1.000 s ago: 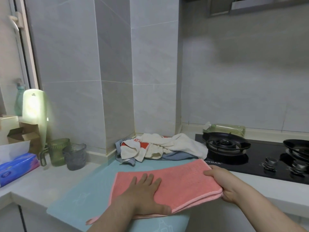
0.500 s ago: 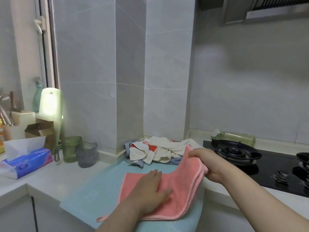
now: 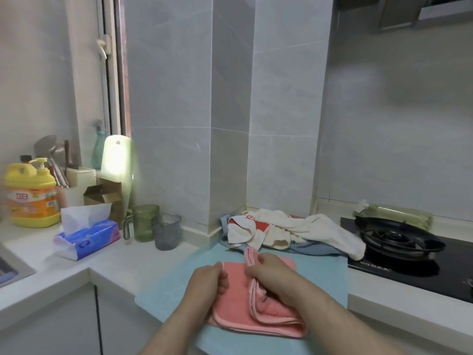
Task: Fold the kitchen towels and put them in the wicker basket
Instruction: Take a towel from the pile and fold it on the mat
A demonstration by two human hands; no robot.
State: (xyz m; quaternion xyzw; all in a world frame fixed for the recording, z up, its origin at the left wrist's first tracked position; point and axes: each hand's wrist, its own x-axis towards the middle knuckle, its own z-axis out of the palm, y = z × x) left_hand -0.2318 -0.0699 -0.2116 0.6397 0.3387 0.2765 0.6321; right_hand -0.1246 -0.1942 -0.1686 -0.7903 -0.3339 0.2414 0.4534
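Pink terry cloth lay under both hands: one pink towel [image 3: 238, 307], folded into layers, sat on a pale blue mat [image 3: 322, 275] on the desk [image 3: 143, 254]. The right hand [image 3: 271, 275] pinched a raised fold of it between thumb and fingers, the flap standing up just past the knuckles. The left hand [image 3: 208, 281] rested on the towel's left part with its fingers curled; whether they gripped cloth could not be told.

Just beyond the right hand lay one loose pile of towels [image 3: 286, 230], a white cloth with red print on top and a blue one under it. To the right of that hand sat a black gas hob [image 3: 399, 243] with one burner fully in view, and one plastic bottle [image 3: 395, 213] lay on its side behind it.

Left of the left hand stood two cups, a green mug [image 3: 143, 222] and a grey cup [image 3: 166, 234], contents unclear. Further left, one tissue pack [image 3: 88, 238] had a tissue sticking out, one cardboard box [image 3: 103, 194] stood open, a white holder [image 3: 75, 187] held several utensils, and one yellow detergent bottle [image 3: 30, 194] stood beside it.
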